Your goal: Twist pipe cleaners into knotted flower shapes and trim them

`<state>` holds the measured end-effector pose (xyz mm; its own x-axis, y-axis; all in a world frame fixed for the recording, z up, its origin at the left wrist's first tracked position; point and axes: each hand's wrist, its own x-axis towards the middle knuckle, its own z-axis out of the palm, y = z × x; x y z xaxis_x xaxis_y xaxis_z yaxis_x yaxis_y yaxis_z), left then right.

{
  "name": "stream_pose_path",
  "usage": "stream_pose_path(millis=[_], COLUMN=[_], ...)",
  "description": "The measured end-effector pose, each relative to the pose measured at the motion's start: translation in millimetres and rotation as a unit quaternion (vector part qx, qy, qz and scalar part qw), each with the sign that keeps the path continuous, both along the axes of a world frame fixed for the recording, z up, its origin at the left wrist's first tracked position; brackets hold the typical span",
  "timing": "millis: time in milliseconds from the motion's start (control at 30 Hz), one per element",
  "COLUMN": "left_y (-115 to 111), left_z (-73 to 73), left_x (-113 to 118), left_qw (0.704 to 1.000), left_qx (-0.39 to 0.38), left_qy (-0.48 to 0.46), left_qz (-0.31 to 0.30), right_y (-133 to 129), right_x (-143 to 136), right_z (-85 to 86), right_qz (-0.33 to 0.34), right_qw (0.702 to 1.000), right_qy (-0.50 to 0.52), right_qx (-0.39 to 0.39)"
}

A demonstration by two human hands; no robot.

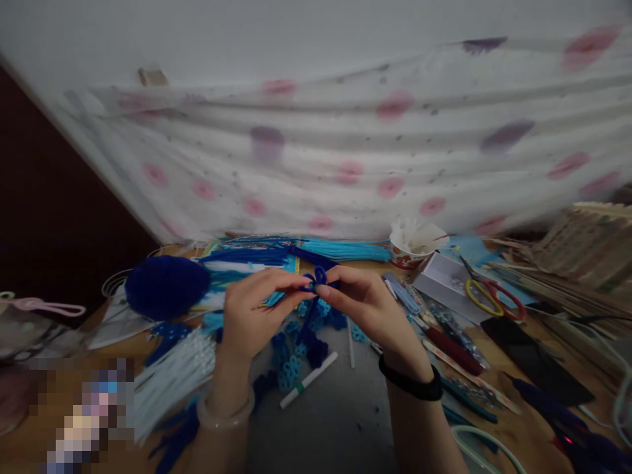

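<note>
Between my two hands, above the grey mat (326, 421), is a small dark blue pipe-cleaner flower (320, 274) with looped petals and a stem hanging down. My left hand (257, 306) pinches its left side between thumb and fingertips. From the right, my right hand (368, 303) grips the other side, thumb near the flower's middle. Below them lies a cluster of light and dark blue pipe-cleaner flowers (290, 368), partly hidden by my hands. A white marker pen (309, 380) with a green band rests on the mat beside the cluster.
Scissors (486, 296) lean on a white box (447, 286) at right, by a black phone (538, 362). A paper bowl (415, 243) stands behind. Blue pipe-cleaner bundles (345, 249) line the back. At left are a dark blue ball (168, 288) and pale pipe cleaners (172, 382).
</note>
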<state>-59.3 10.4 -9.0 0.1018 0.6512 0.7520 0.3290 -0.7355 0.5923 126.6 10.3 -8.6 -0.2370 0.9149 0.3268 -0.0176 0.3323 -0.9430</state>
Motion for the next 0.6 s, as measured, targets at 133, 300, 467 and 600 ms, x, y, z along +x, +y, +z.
stream_pose_path(millis=[133,300,467,600], left_y=[1,3,4,2], left_z=[-0.7,3.8,5.5,4.9], left_x=[-5,-7,-6,-8], left_qw=[0.994,0.993,0.995,0.993], left_qx=[-0.09,-0.087,-0.08,-0.089], left_qy=[-0.018,-0.003,0.009,0.019], left_qz=[-0.055,-0.074,-0.053,-0.072], right_y=[-1,-3,-6,-5], right_x=[3,7,12,17], right_z=[0.8,3.9,7.6,6.2], right_qz=[0.033,0.042,0.049,0.06], right_qw=[0.999,0.996,0.991,0.993], right_qy=[-0.032,-0.075,-0.119,-0.103], right_qx=[0.017,0.028,0.036,-0.002])
